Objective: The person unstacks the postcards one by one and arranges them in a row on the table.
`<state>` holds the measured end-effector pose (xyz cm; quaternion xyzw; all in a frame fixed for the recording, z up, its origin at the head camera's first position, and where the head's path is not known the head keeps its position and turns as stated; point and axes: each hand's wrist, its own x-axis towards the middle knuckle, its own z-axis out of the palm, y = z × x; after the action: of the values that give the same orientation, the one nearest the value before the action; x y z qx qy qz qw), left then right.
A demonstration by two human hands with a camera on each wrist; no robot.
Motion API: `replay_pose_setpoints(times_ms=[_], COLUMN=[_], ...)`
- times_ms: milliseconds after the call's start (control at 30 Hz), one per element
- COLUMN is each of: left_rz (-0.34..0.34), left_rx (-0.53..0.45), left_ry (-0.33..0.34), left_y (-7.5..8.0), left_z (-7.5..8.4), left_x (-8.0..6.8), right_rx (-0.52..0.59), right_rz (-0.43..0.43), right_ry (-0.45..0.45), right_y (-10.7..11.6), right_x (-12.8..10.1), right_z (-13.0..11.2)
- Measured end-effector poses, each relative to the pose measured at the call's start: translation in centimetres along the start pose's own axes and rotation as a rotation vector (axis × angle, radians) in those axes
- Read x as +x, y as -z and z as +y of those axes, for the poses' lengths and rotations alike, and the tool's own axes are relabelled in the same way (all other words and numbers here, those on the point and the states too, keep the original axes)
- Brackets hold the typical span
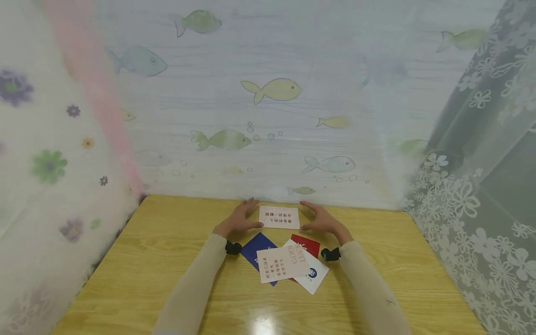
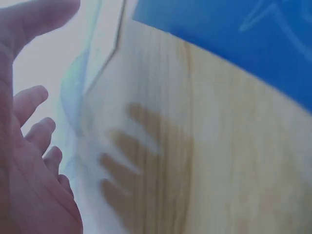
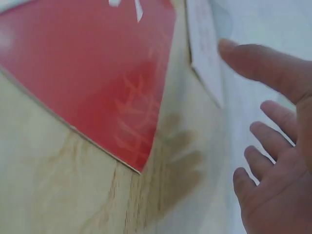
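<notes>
A pale card with dark red printed characters (image 1: 279, 217) lies near the back edge of the table, turned upside down to the camera. To its left is my left hand (image 1: 240, 218), thumb tip close to the card's corner and fingers spread toward the wall. My right hand (image 1: 322, 220) mirrors it on the other side, its thumb near the right corner. Both wrist views show the card's edge beside loosely extended fingers, with nothing gripped: the left hand (image 2: 39, 165) at the frame's left, the right hand (image 3: 273, 180) at the right.
Between my forearms lies an overlapping pile: a pale "GOOD LUCK" card (image 1: 276, 265) on top, a blue card (image 1: 256, 247), a red card (image 1: 307, 243) and a white card with a blue emblem (image 1: 320, 277). Behind the wooden table (image 1: 167, 260) hangs a fish-patterned curtain (image 1: 268, 56).
</notes>
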<state>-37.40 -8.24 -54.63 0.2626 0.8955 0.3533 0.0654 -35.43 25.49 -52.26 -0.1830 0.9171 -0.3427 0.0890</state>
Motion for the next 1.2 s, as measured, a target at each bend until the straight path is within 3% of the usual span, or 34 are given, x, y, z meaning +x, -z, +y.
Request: replay_pose_setpoints(times_ms=[267, 433, 700, 867, 1200], left_rz=[0.087, 0.088, 0.029, 0.064, 0.044], left_rx=[-0.028, -0.017, 0.021, 0.059, 0.138], left_ry=[-0.093, -0.119, -0.129, -0.137, -0.143], left_y=[0.6, 0.2, -0.5, 0.1, 0.7], left_z=[1.4, 2.4, 3.7, 3.9, 3.9], left_x=[-1.9, -4.2, -7.5, -8.3, -9.7], right_rx=[0.086, 0.114, 0.020, -0.006, 0.063], right_rz=[0.070, 0.049, -0.039, -0.065, -0.112], right_ry=[0.183, 0.240, 0.215, 0.178, 0.147], right_y=[0.6, 0.0, -1.1, -1.4, -2.5], right_x=[-3.7, -6.0, -8.7, -9.6, -9.6], right_z=[-1.7, -2.4, -3.1, -2.9, -2.5])
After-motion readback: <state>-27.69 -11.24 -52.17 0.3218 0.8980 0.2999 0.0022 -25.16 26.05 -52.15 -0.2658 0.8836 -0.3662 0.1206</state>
